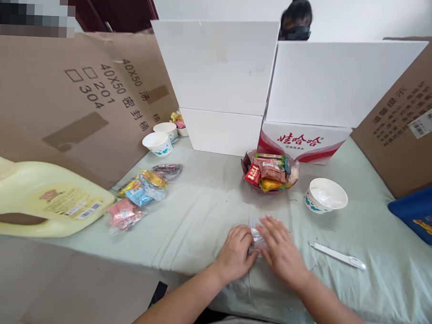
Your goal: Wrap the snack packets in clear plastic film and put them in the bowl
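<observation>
At the table's near edge, a crumpled piece of clear plastic (257, 236) lies between my two hands. My left hand (235, 252) has its fingers curled down onto the plastic's left side. My right hand (279, 250) rests against the other side with its fingers stretched out, partly covering it. Beyond them stands a clear pinkish bowl (289, 185) heaped with wrapped snacks (273, 170). To the right is a white paper bowl (319, 204) with clear plastic inside. A white utility knife (337, 255) lies right of my right hand.
White panels (220, 66) and a red-and-white carton (306, 143) stand at the back; a person's head shows behind. Cardboard (105, 152) flanks both sides. Packaged snacks (139, 192), paper bowls (157, 142) and a pale yellow jug (68, 189) sit left, a blue container (419, 209) right.
</observation>
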### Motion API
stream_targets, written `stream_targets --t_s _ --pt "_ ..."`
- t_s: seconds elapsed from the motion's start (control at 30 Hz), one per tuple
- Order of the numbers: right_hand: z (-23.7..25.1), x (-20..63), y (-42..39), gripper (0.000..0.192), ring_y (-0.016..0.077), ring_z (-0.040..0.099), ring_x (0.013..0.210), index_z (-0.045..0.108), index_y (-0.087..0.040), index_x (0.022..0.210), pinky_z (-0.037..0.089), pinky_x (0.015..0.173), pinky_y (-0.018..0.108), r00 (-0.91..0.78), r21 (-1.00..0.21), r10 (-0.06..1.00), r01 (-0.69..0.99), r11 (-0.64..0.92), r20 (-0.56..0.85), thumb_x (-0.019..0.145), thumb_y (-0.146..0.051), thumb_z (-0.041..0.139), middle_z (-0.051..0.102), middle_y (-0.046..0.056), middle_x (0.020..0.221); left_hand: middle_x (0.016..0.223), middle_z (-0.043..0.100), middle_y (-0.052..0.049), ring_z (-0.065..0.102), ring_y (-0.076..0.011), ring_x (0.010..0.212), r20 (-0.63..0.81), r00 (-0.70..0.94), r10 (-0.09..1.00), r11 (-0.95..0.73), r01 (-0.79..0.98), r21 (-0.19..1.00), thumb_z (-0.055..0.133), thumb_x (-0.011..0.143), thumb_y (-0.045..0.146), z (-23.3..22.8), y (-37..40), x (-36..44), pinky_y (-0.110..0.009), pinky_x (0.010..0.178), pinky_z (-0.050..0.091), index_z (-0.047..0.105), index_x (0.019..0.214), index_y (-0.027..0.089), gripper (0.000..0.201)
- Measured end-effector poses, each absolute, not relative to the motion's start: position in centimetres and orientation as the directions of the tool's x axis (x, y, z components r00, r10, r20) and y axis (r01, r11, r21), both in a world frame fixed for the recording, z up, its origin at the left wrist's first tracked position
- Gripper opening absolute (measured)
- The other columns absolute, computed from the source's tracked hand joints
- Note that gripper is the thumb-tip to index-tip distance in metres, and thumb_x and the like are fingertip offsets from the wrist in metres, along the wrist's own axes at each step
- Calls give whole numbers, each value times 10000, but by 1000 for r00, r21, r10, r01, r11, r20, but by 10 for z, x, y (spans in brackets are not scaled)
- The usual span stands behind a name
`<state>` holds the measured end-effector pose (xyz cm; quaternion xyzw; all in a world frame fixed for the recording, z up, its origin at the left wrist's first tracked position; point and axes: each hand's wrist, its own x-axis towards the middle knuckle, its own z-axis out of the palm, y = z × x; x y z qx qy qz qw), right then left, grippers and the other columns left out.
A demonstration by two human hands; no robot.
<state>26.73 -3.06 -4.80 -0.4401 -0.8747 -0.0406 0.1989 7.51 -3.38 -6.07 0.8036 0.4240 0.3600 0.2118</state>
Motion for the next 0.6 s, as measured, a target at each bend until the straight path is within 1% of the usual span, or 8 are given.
stream_targets --t_s 0.03,0.1,0.17,0.2,0.3,0.4,0.53,0.6 --pt "-51 262 -35 517 271 317 1388 427 -139 1410 307 1100 464 -618 -98 710 727 680 338 960 -394 433 470 137 1437 994 599 -82 551 -249 1053 411 310 857 -514 478 712 535 801 115 -63 -33 72 -431 952 436 554 866 196 106" --pt "-58 254 -40 736 297 249 1424 316 -91 1478 272 1121 490 -705 -103 675 671 734 218 924 -560 437 367 169 1505 981 595 -72 571 -221 1011 393 104 914 -404 332 852 471 808 94 -69 -30 66 -395 923 459 531 905 203 157" --pt "-62 249 -42 842 319 224 1433 288 -81 1490 247 1134 511 -704 -129 699 687 715 124 886 -644 450 292 182 1534 967 602 -65 594 -201 954 300 -73 951 -285 162 945 456 834 128 -72 -27 59 -364 883 480 521 933 203 141" --pt "-63 248 -43 849 322 215 1437 284 -90 1494 238 1141 516 -692 -144 716 702 697 89 877 -644 469 263 176 1545 964 608 -65 602 -195 930 249 -118 961 -239 93 967 466 849 162 -73 -26 57 -356 870 487 523 946 199 118" --pt "-61 242 -52 780 313 228 1435 300 -105 1490 248 1149 506 -646 -172 762 746 643 48 885 -543 524 247 161 1549 950 620 -65 610 -191 910 158 -136 978 -158 9 987 534 864 261 -73 -26 54 -341 863 491 540 947 184 114" --pt "-63 239 -72 603 280 299 1412 352 -135 1470 315 1129 458 -621 -166 776 758 630 108 939 -389 483 321 133 1526 921 622 -57 610 -195 917 141 -122 982 -140 21 990 596 843 314 -73 -27 55 -333 870 486 556 942 180 172" --pt "-58 260 -84 446 166 491 1282 428 -224 1421 388 1076 335 -787 -169 565 539 825 250 976 -218 399 559 46 1374 884 623 -46 609 -194 882 142 -86 986 -137 62 989 590 851 344 -75 -27 54 -311 828 494 565 921 187 174" --pt "-42 285 -71 431 147 540 1216 465 -222 1385 405 1049 328 -755 -179 564 537 825 335 970 -169 360 621 49 1298 871 622 -43 609 -191 857 148 -49 988 -142 104 984 573 863 339 -75 -26 54 -300 800 494 569 923 189 161"
